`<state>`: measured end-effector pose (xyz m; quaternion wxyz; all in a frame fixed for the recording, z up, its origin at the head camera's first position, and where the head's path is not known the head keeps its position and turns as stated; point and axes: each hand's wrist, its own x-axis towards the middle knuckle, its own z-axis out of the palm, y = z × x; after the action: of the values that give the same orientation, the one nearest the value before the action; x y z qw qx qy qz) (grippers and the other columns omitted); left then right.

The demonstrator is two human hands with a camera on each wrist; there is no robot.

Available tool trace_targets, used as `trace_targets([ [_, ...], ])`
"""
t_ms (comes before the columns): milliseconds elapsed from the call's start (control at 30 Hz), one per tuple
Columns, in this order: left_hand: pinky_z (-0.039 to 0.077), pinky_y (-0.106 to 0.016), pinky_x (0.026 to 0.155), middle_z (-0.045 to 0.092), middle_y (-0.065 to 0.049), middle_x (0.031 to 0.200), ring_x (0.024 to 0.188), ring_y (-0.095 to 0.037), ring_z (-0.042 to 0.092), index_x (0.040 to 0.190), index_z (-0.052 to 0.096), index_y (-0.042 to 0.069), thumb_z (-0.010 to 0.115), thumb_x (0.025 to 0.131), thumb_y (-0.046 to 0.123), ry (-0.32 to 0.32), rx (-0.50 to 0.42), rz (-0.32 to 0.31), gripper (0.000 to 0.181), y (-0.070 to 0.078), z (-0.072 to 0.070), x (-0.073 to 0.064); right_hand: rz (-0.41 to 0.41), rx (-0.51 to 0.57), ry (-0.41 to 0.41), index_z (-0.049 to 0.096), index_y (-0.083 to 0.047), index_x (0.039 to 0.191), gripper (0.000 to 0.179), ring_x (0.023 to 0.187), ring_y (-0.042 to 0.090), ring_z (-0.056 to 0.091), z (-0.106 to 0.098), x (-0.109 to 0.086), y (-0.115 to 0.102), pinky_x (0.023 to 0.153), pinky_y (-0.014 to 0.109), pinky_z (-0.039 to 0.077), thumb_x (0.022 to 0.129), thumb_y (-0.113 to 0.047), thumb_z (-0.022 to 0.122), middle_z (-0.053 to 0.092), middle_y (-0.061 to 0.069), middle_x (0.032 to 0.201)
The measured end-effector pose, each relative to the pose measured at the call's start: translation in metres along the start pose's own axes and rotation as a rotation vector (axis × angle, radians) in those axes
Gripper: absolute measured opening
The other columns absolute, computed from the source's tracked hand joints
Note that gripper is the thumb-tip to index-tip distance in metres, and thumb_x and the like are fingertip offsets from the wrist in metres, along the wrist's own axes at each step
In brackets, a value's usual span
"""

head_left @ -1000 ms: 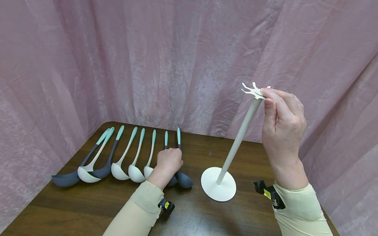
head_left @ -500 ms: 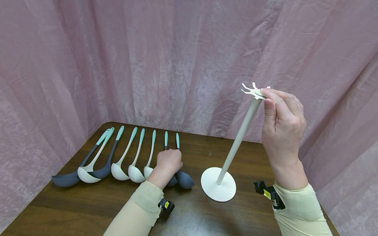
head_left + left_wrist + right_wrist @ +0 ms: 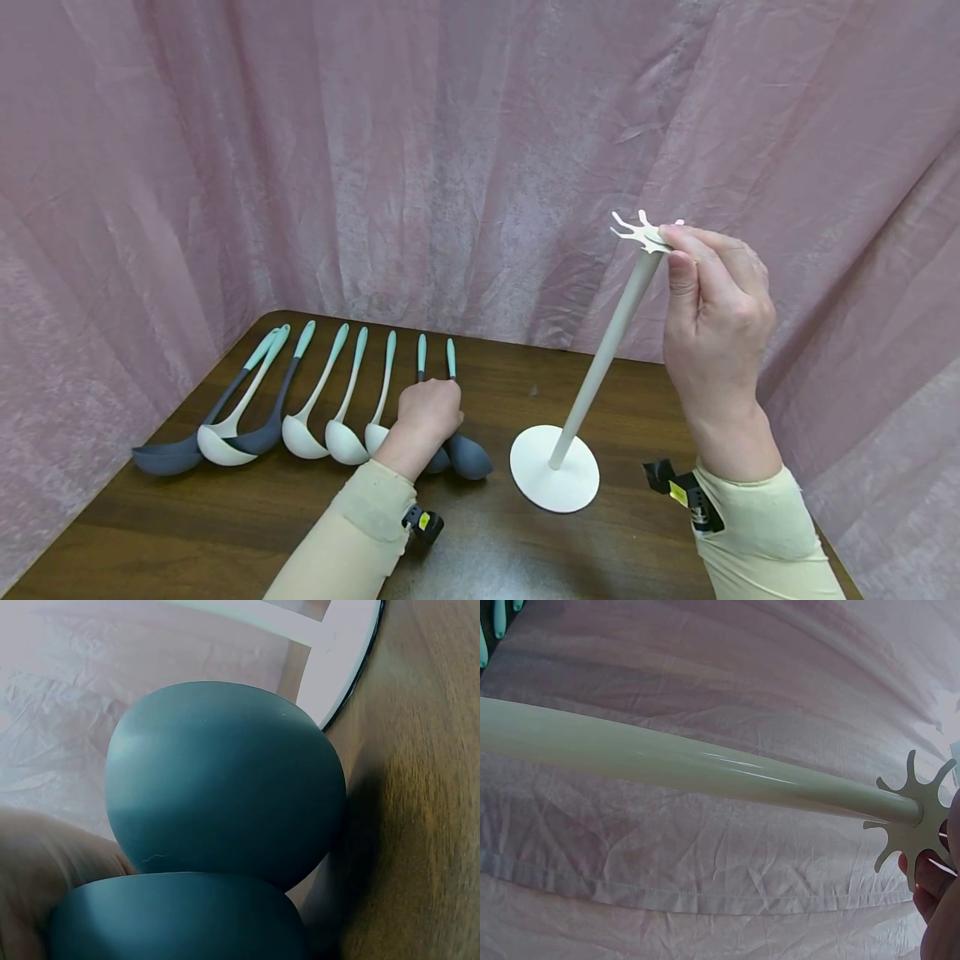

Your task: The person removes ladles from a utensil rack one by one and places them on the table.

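In the head view my left hand (image 3: 431, 411) lies over the handle of the rightmost dark grey ladle (image 3: 469, 457), its fingers mostly hidden beneath the hand. A second dark grey ladle (image 3: 422, 354) lies just left of it, partly covered by the same hand. Both dark bowls show rounded side up in the left wrist view, the farther bowl (image 3: 225, 780) behind the nearer bowl (image 3: 180, 919). My right hand (image 3: 720, 321) pinches the hooked top (image 3: 643, 234) of a white utensil stand (image 3: 609, 354) between thumb and fingers. The stand's round base (image 3: 577, 487) rests on the table.
Several more ladles, some white like this white ladle (image 3: 347, 442) and some dark like this dark ladle (image 3: 167, 457), lie in a row leftward with mint handles. Two at the far left overlap. A pink curtain (image 3: 480, 167) hangs behind the brown table (image 3: 525, 567).
The rightmost dark ladle's handle end has dropped lower and nearer, and its bowl has shifted slightly, with my left hand almost still. The stand's top has moved slightly left with my right hand.
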<state>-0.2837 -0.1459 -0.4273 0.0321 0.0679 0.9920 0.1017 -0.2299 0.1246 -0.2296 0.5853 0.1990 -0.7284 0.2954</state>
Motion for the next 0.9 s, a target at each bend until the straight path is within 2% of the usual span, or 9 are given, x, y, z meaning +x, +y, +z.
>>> trace_targets([
  [133, 0.059, -0.045, 0.063, 0.071, -0.004, 0.078, 0.071, -0.024, 0.07, 0.082, 0.077, 0.015, 0.083, 0.102, 0.033, 0.056, -0.019, 0.006, 0.028, -0.001, -0.001, -0.001, -0.004, 0.005, -0.02, 0.083, -0.007, 0.124, 0.042, 0.119, 0.039, 0.07, 0.0, 0.0, 0.002, 0.11, 0.045, 0.047, 0.113, -0.042, 0.061, 0.078, 0.015, 0.121],
  [233, 0.058, -0.043, 0.058, 0.069, -0.003, 0.072, 0.065, -0.023, 0.068, 0.08, 0.077, 0.014, 0.081, 0.103, 0.034, 0.115, -0.02, 0.019, 0.031, -0.001, -0.006, -0.002, -0.001, 0.007, -0.038, 0.082, -0.008, 0.127, 0.04, 0.121, 0.039, 0.069, 0.001, 0.0, 0.003, 0.11, 0.045, 0.047, 0.113, -0.039, 0.062, 0.077, 0.014, 0.124],
  [333, 0.056, -0.042, 0.055, 0.068, -0.004, 0.07, 0.062, -0.024, 0.067, 0.08, 0.076, 0.013, 0.081, 0.104, 0.035, 0.167, -0.008, 0.031, 0.032, 0.0, -0.013, -0.004, 0.007, 0.006, -0.071, 0.079, -0.009, 0.135, 0.037, 0.127, 0.037, 0.068, 0.0, 0.0, 0.003, 0.112, 0.046, 0.047, 0.113, -0.035, 0.063, 0.076, 0.013, 0.131],
  [433, 0.056, -0.042, 0.054, 0.071, -0.005, 0.074, 0.064, -0.025, 0.069, 0.087, 0.078, 0.011, 0.081, 0.104, 0.035, 0.211, 0.004, 0.045, 0.029, 0.0, -0.02, -0.007, 0.018, 0.004, -0.103, 0.072, -0.01, 0.145, 0.039, 0.135, 0.032, 0.065, 0.0, -0.002, 0.003, 0.113, 0.047, 0.049, 0.113, -0.032, 0.064, 0.07, 0.009, 0.144],
  [567, 0.058, -0.043, 0.057, 0.074, -0.007, 0.085, 0.073, -0.028, 0.073, 0.103, 0.08, 0.007, 0.08, 0.104, 0.036, 0.24, 0.016, 0.057, 0.028, 0.0, -0.028, -0.012, 0.017, 0.005, -0.109, 0.065, -0.008, 0.152, 0.056, 0.144, 0.028, 0.059, 0.001, -0.007, 0.002, 0.115, 0.046, 0.049, 0.115, -0.049, 0.057, 0.063, 0.008, 0.155],
  [667, 0.059, -0.045, 0.06, 0.073, -0.008, 0.089, 0.076, -0.03, 0.074, 0.107, 0.079, 0.006, 0.08, 0.104, 0.036, 0.258, 0.02, 0.068, 0.03, 0.002, -0.033, -0.016, 0.001, 0.008, -0.087, 0.062, -0.005, 0.154, 0.071, 0.147, 0.03, 0.056, 0.001, -0.01, 0.0, 0.119, 0.044, 0.046, 0.113, -0.061, 0.051, 0.059, 0.01, 0.158],
  [900, 0.06, -0.046, 0.061, 0.071, -0.013, 0.095, 0.073, -0.033, 0.072, 0.108, 0.076, 0.004, 0.081, 0.104, 0.036, 0.354, 0.041, 0.126, 0.032, 0.004, -0.048, -0.031, -0.015, -0.023, -0.102, 0.051, -0.002, 0.16, 0.076, 0.154, 0.032, 0.047, -0.002, -0.02, 0.003, 0.126, 0.046, 0.037, 0.113, -0.061, 0.053, 0.052, 0.014, 0.165],
])
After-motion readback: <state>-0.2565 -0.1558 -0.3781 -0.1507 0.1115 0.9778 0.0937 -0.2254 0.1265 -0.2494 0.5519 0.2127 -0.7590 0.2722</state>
